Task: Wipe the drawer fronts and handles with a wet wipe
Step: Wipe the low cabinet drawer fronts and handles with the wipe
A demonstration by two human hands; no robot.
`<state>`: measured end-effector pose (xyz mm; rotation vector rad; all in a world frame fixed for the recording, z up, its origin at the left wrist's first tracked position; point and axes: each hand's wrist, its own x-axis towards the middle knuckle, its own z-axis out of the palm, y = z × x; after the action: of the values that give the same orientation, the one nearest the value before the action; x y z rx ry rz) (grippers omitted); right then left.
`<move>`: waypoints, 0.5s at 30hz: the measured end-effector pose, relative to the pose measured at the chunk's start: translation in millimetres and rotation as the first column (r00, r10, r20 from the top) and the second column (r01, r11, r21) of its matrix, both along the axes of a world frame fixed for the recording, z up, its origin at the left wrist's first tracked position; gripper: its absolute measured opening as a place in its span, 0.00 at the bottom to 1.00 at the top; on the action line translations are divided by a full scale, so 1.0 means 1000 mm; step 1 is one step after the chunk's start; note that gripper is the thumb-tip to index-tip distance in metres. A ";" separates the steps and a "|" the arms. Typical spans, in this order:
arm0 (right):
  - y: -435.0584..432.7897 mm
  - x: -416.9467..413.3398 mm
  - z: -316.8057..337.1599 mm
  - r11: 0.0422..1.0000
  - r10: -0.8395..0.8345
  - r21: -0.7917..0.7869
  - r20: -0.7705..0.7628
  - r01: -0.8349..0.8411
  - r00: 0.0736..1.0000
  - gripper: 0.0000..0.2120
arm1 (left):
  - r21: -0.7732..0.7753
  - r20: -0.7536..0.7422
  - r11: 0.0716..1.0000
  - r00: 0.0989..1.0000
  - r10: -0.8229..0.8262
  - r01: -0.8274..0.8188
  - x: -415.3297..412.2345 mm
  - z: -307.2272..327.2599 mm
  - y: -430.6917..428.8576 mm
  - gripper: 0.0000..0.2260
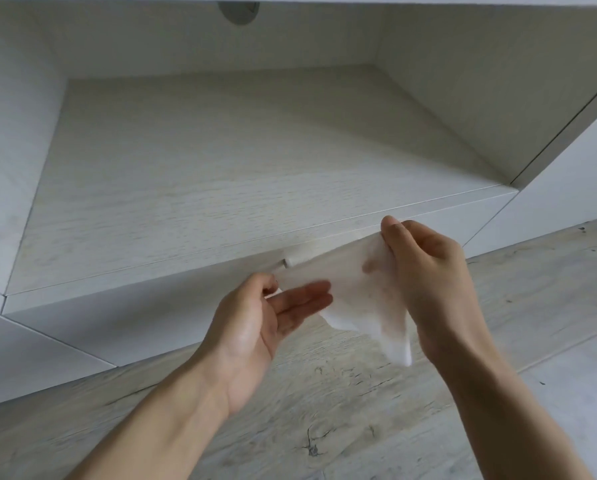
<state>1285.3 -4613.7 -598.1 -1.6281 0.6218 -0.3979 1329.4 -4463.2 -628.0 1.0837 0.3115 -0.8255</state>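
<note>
A thin white wet wipe is stretched between both hands, in front of the white drawer front. My left hand pinches its left corner between thumb and forefinger, the other fingers straight beneath the sheet. My right hand pinches the upper right corner, fingers showing through the damp sheet. A loose corner hangs down toward the floor. The drawer's pale handle peeks out just above the wipe's top edge, mostly hidden behind it.
Above the drawer is a low open shelf of pale wood grain with white side walls. Another white cabinet front stands to the right. Grey wood-look floor lies below the hands.
</note>
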 end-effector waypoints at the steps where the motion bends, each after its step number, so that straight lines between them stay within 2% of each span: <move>1: -0.001 0.000 0.000 0.999 0.016 0.033 0.007 -0.017 1.000 0.23 | -0.030 -0.009 0.999 1.000 0.027 -0.027 0.001 0.001 0.001 0.11; 3: 0.003 0.000 0.002 0.986 0.091 0.138 0.018 -0.092 0.996 0.28 | -0.023 -0.045 1.000 0.999 -0.011 0.010 0.002 -0.004 0.002 0.06; 4: 0.006 0.001 0.004 0.975 0.114 0.190 0.034 -0.118 0.993 0.30 | -0.001 -0.081 0.997 0.993 -0.081 0.081 0.000 -0.006 0.002 0.08; 5: 0.007 0.001 0.004 0.961 0.112 0.250 0.055 -0.122 0.992 0.30 | -0.001 -0.135 0.987 0.978 -0.161 0.162 -0.003 -0.007 0.002 0.15; 7: 0.007 0.002 -0.001 0.913 0.098 0.387 0.090 -0.125 0.991 0.23 | -0.109 -0.239 0.963 0.933 -0.268 0.248 -0.008 -0.007 0.003 0.16; 9: 0.007 0.001 0.000 0.876 0.092 0.462 0.123 -0.139 0.988 0.18 | -0.227 -0.289 0.953 0.920 -0.263 0.200 -0.011 -0.002 0.003 0.10; 10: 0.007 0.001 0.000 0.869 0.091 0.471 0.142 -0.148 0.986 0.18 | -0.227 -0.283 0.959 0.931 -0.229 0.167 -0.010 0.001 0.004 0.08; 12: 0.005 -0.001 0.000 0.892 0.071 0.433 0.157 -0.133 0.985 0.18 | -0.131 -0.203 0.987 0.972 -0.116 0.090 -0.007 -0.001 0.004 0.07; 15: -0.003 -0.005 -0.004 0.986 0.021 0.161 0.122 -0.041 0.992 0.17 | 0.150 0.058 0.988 0.998 0.025 -0.033 -0.001 -0.006 0.007 0.06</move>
<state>1280.4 -4616.7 -601.7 -1.4445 0.5236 -0.4081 1328.7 -4456.2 -634.1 1.2389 0.3465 -0.7534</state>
